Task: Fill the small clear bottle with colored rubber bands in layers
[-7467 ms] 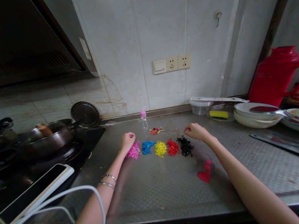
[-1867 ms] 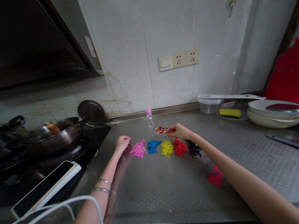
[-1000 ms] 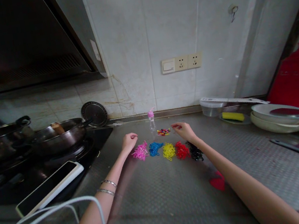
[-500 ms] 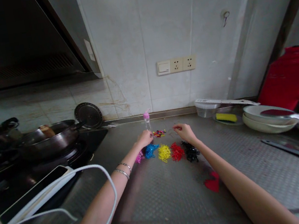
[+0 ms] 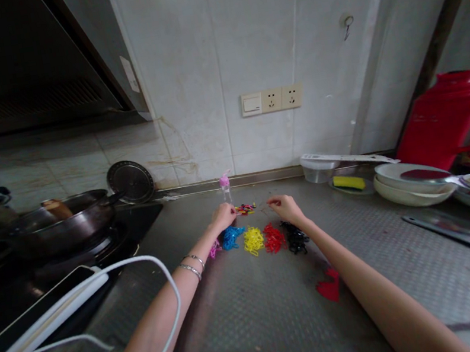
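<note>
On the steel counter (image 5: 258, 292) lie small sorted heaps of tiny loops: pink (image 5: 214, 248), blue (image 5: 231, 236), yellow (image 5: 253, 239), red (image 5: 273, 238) and black (image 5: 294, 236). Behind them is a small mixed-colour heap (image 5: 246, 208). My left hand (image 5: 224, 216) reaches to the left edge of the mixed heap, fingers curled in a pinch. My right hand (image 5: 284, 208) rests just right of that heap, fingers closed in a pinch. What either pinch holds is too small to see. A small clear bottle with a pink cap (image 5: 225, 188) stands behind my left hand.
A stove with a dark pan (image 5: 58, 226) and a round lid (image 5: 130, 181) is at the left, a phone (image 5: 38, 320) with white cable in front. Plates (image 5: 412, 185), a sponge dish (image 5: 347, 183) and a red jug (image 5: 445, 116) stand at the right. A red scrap (image 5: 328, 288) lies near my right forearm.
My left hand has moved from beside the pink heap across to the mixed heap. My right hand stays near the mixed heap, having drawn back slightly to its right.
</note>
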`<state>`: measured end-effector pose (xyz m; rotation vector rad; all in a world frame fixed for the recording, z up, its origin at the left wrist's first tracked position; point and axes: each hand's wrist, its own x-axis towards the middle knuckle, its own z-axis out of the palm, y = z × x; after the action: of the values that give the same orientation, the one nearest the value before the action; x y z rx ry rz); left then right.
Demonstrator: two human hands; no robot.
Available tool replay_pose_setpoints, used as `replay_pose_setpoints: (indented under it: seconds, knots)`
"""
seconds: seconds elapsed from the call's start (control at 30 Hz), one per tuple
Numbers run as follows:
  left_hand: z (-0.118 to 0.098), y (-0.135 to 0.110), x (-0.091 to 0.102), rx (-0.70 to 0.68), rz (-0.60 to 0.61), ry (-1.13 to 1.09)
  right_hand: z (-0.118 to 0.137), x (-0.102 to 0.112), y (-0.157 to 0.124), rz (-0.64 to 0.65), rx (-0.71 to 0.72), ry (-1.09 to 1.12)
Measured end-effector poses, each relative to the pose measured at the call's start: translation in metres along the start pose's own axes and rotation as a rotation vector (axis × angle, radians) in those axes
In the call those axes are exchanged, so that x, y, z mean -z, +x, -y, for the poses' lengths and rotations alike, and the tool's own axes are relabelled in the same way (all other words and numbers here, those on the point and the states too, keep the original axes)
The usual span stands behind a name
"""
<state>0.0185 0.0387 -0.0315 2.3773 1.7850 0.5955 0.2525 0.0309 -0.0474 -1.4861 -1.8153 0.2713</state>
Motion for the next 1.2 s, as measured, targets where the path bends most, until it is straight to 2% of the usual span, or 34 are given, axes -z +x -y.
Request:
replay_pose_setpoints:
  seconds: [0.17, 0.3, 0.47, 0.63, 0.77, 0.93, 1.2]
  knots:
    - [0.010, 0.002, 0.005, -0.021, -0.061, -0.091, -0.003, -0.002, 0.000, 0.019, 0.005, -0.026]
    - [0.026, -0.003, 0.021, -0.043, -0.078, -0.163, -0.005, -0.004, 0.000, 0.034, 0.020, -0.038]
    - [0.055, -0.024, 0.043, -0.059, -0.093, -0.272, -0.003, -0.005, -0.002, 0.061, 0.047, -0.068]
    - [0.078, -0.054, 0.050, 0.018, -0.091, -0.318, 0.000, -0.006, -0.004, 0.066, 0.056, -0.089]
    - [0.083, -0.069, 0.050, 0.066, -0.021, -0.309, 0.002, -0.007, -0.004, 0.052, 0.069, -0.086]
    - [0.081, -0.075, 0.054, 0.062, 0.036, -0.314, 0.004, -0.008, -0.005, 0.049, 0.083, -0.085]
    - [0.093, -0.077, 0.062, 0.117, -0.019, -0.330, 0.010, -0.015, -0.006, 0.111, 0.093, -0.127]
